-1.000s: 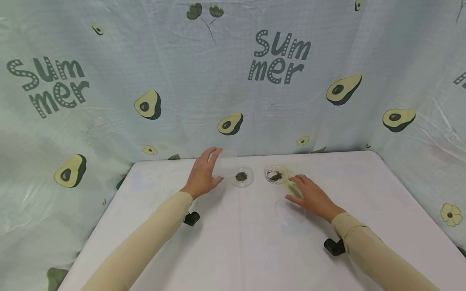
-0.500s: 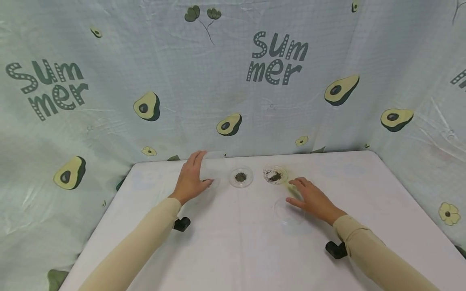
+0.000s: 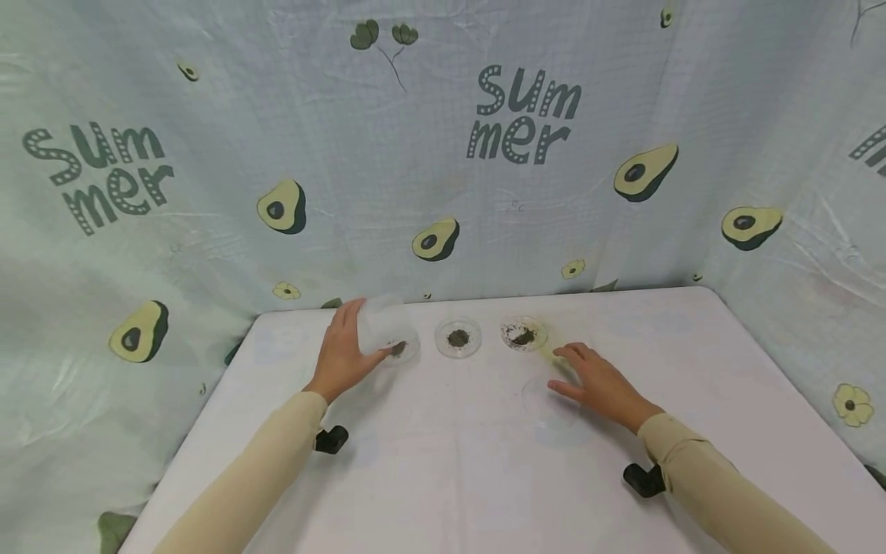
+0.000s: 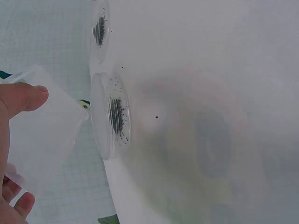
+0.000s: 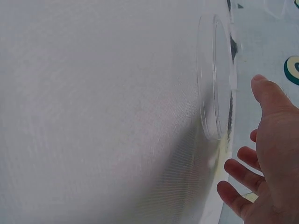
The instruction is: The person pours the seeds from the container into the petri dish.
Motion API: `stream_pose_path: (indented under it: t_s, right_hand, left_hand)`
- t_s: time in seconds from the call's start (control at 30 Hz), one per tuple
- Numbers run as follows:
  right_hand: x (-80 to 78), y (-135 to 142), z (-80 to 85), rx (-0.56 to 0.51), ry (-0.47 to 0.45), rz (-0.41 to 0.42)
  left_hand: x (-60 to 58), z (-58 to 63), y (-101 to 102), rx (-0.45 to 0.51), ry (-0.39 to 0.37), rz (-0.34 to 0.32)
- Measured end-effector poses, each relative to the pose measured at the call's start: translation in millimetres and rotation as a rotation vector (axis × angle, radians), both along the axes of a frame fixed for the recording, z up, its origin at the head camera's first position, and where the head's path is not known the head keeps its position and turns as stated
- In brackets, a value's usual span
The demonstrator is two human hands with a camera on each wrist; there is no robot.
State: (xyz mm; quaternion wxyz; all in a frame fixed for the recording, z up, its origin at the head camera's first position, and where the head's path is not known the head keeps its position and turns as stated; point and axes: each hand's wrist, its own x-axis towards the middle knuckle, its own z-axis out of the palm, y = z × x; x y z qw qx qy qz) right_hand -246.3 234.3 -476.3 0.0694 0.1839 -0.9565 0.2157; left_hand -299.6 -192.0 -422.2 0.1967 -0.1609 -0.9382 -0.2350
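My left hand (image 3: 344, 350) holds a translucent whitish piece with straight edges (image 4: 46, 126), thumb on one side and fingers on the other. It is over the back left of the table, beside the left petri dish (image 3: 408, 352), whose dark grains show past the thumb tip. In the middle stands another petri dish (image 3: 458, 350) with a dark heap. To its right, a third dish (image 3: 515, 331) has dark material scattered across its bottom. My right hand (image 3: 598, 385), fingers loosely bent and holding nothing, hovers near a clear dish (image 5: 215, 77) without grains.
All this is on a table with a whitish cover (image 3: 450, 477). A printed cloth (image 3: 346, 154) hangs close behind its back edge. A few stray dark specks (image 4: 156, 117) lie around the left dish. Black wrist mounts (image 3: 332, 440) stick out under both sleeves.
My left hand has moved left with the translucent piece, away from the middle dish, and the left dish has come into view. The right hand has barely shifted.
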Motion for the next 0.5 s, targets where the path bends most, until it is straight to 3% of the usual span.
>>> stream_pose_path:
  t_s: [0.33,0.5]
  right_hand:
    - [24.7,-4,-2.8,0.022,-0.041,0.003]
    - [30.6,-3,3.5,0.053,-0.026,0.012]
  left_hand:
    - [25.6,-6.6,-30,0.031,-0.097,0.071]
    - [36.8,-7.1,-42,0.073,-0.157,0.114]
